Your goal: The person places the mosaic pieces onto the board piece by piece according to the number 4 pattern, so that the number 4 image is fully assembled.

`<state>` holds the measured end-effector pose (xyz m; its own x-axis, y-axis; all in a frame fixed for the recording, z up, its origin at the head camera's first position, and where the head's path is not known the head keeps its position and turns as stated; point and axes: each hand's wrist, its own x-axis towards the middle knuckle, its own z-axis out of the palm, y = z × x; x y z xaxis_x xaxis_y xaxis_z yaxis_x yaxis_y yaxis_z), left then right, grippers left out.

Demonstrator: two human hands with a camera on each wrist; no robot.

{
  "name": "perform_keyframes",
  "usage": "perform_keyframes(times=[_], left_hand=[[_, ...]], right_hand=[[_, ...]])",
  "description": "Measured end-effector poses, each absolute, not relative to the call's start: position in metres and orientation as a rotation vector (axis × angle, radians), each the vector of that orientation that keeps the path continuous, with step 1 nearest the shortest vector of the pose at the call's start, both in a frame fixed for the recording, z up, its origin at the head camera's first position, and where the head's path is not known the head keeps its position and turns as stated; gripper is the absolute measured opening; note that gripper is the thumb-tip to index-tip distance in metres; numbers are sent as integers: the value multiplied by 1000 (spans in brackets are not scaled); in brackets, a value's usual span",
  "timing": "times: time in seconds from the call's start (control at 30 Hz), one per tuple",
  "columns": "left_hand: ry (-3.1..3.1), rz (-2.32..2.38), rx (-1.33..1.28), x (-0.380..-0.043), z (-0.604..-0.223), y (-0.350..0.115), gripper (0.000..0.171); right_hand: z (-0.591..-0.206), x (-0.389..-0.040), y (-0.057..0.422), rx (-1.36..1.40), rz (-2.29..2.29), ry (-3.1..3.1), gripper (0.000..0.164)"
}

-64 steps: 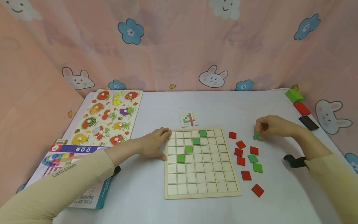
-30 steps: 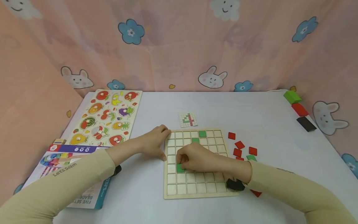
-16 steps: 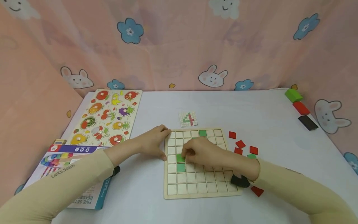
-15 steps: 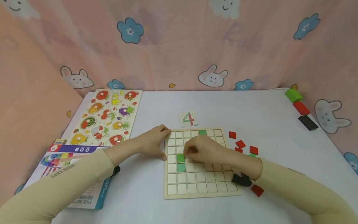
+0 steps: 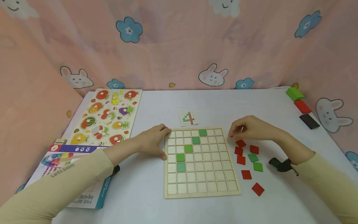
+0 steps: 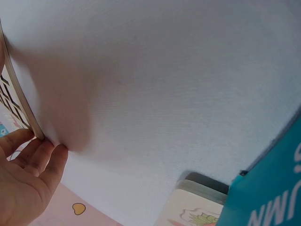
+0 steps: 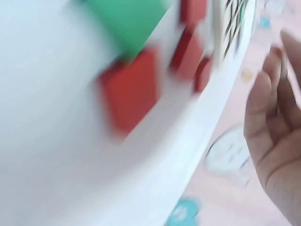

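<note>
The square wooden grid board (image 5: 202, 195) lies on the white table, with several green tiles (image 5: 181, 167) in a stepped line of cells. My left hand (image 5: 152, 141) rests at its left side, fingers by the top corner and thumb against the edge; the left wrist view has these fingers (image 6: 51, 165) at the board's corner. Just right of the board, my right hand (image 5: 251, 128) hovers over loose red tiles (image 5: 240, 143), fingers loosely bent. No tile shows between its fingers in the right wrist view, where a red tile (image 7: 129, 92) lies nearby, blurred.
A small pattern card (image 5: 188, 118) lies behind the board. Two loose green tiles (image 5: 258, 167) lie among the red ones. On the left are a fruit puzzle board (image 5: 107, 116) and a box (image 5: 95, 193). Green, red and black blocks (image 5: 309, 121) line the far right edge.
My right hand carried a green tile from the right onto the board, set it in a left-side cell, then moved back right over the red tiles. My left hand stayed put.
</note>
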<state>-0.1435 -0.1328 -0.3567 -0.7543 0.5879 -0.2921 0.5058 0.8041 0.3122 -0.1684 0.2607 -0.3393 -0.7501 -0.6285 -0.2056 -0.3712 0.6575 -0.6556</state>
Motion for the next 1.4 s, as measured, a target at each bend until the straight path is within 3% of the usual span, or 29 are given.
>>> perform_keyframes(times=[0.33, 0.83, 1.4], left_hand=[[2610, 276, 826, -144, -357, -131, 101], [2602, 277, 809, -143, -358, -131, 102], [2610, 297, 806, -140, -355, -132, 102]], right_hand=[[-348, -149, 320, -846, -827, 2181, 27], [-363, -130, 322, -960, -747, 2188, 23], [-363, -134, 315, -816, -568, 2455, 21]])
